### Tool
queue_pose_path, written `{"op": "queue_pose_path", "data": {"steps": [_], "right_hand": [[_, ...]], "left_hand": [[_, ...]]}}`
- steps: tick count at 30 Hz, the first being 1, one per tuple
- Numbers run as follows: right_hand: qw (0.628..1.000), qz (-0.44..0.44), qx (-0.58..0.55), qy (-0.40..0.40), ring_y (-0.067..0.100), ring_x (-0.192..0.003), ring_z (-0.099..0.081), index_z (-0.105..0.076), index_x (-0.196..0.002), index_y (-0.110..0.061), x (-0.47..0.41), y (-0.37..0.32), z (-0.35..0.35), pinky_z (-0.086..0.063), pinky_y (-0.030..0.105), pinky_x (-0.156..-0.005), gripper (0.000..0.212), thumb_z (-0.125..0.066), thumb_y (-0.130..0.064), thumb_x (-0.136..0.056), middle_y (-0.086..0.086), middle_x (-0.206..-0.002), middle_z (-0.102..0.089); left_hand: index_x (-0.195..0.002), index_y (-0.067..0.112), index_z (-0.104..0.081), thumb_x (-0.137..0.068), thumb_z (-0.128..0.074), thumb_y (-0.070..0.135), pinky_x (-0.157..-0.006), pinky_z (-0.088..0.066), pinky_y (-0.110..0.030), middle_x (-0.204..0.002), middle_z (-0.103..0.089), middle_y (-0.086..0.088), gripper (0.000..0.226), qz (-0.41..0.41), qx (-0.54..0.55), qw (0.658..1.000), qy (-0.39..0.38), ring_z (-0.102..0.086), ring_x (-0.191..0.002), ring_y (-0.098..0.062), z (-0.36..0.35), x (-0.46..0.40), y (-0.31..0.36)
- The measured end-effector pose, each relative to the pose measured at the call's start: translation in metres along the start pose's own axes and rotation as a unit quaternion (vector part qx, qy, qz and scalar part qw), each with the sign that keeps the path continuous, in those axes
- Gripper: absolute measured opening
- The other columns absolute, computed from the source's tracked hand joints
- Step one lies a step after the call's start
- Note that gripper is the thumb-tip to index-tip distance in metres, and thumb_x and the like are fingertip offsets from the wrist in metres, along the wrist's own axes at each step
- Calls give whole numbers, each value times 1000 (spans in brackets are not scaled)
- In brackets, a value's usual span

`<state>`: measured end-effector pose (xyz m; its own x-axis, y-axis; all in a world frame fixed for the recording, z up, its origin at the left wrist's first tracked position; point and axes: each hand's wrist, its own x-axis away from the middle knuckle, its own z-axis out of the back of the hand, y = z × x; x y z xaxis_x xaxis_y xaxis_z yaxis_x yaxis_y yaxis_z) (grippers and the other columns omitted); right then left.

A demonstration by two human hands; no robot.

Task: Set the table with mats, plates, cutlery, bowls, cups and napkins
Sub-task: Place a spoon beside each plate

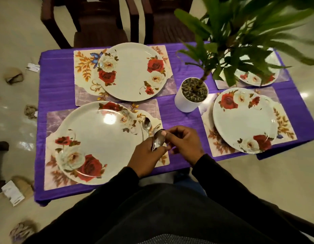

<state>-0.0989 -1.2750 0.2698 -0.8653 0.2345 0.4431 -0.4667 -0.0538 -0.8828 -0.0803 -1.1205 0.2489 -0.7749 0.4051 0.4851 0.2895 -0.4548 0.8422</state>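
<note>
My left hand point(147, 155) grips a bunch of spoons point(158, 140), and my right hand point(183, 141) pinches the top one by its bowl (how many are in the bunch I can't tell). One spoon point(146, 124) already lies on the near left mat point(52, 120) beside its plate point(92, 143). I count four mats and four rose plates, the far right plate point(254, 79) half hidden behind the potted plant point(191, 95).

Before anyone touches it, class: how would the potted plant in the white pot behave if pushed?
The potted plant looks top-heavy: tall leafy stem, narrow pot, so it may tip. The pebbles probably add weight. On the purple cloth it would likely drag, not slide.
</note>
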Motion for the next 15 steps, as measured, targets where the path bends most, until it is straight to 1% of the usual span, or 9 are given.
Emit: {"op": "queue_pose_path", "data": {"steps": [1,2,5,7,8,10,12,14,15], "right_hand": [[1000,8,1,9,24,-58,-66,-71,-94,-4,-2,3,11,-56,31,-50,12,-71,-16,-92,13,-76,-72],[1000,13,3,11,25,-58,-66,-71,-95,-4,-5,6,25,-57,32,-52,11,-69,-14,-93,13,-76,-72],[1000,4,-10,7,27,-60,-70,-69,-100,-4,-16,14,70,-58,33,-55,11,-71,-10,-91,15,-76,-72],[999,-17,-36,4,29,-61,-71,-66,-101,-3,-23,16,101,-59,34,-56,17,-74,-4,-87,18,-76,-73],[998,-27,-49,5,29,-61,-71,-65,-101,-2,-27,17,118,-59,34,-55,19,-74,-2,-85,19,-76,-73],[997,-46,-69,-1,27,-58,-71,-63,-101,3,-36,20,154,-61,35,-55,20,-74,1,-85,24,-79,-72],[993,-62,-98,-12,26,-56,-69,-62,-97,6,-44,26,182,-60,34,-52,15,-72,4,-86,25,-75,-71],[990,-68,-120,-29,27,-54,-68,-64,-86,1,-51,33,210,-57,32,-51,8,-70,6,-86,19,-66,-68],[989,-69,-126,-34,29,-55,-67,-64,-81,-2,-54,36,222,-57,33,-52,10,-69,6,-86,16,-65,-68]], "left_hand": [[-98,25,-60,-97,-59,35,-68,-46,-21,-83,-64,7,10,-5,-22,1000,0,-62,-78,-12,-9,-4,7],[-93,25,-59,-99,-57,30,-66,-43,-22,-81,-63,6,8,-3,-39,999,6,-60,-77,-13,-21,-9,12],[-81,26,-58,-103,-51,26,-67,-42,-30,-73,-60,5,22,6,-30,999,30,-57,-69,-10,-59,-26,32],[-75,21,-61,-104,-48,20,-61,-39,-28,-62,-57,7,32,12,-15,997,70,-52,-57,-1,-87,-39,44],[-70,19,-59,-104,-47,15,-58,-36,-29,-57,-54,7,37,16,-13,995,94,-50,-52,-2,-103,-46,52],[-64,18,-54,-103,-48,9,-53,-33,-30,-49,-49,8,41,33,-1,991,131,-47,-47,-7,-138,-60,67],[-62,17,-54,-101,-52,9,-49,-36,-32,-43,-49,6,40,55,6,985,163,-49,-44,-16,-168,-72,80],[-64,14,-56,-100,-56,11,-41,-37,-28,-43,-52,3,36,77,32,978,190,-49,-38,-16,-196,-80,95],[-68,12,-58,-100,-57,12,-37,-36,-26,-47,-56,2,31,82,48,974,203,-50,-37,-14,-208,-83,101]]}}
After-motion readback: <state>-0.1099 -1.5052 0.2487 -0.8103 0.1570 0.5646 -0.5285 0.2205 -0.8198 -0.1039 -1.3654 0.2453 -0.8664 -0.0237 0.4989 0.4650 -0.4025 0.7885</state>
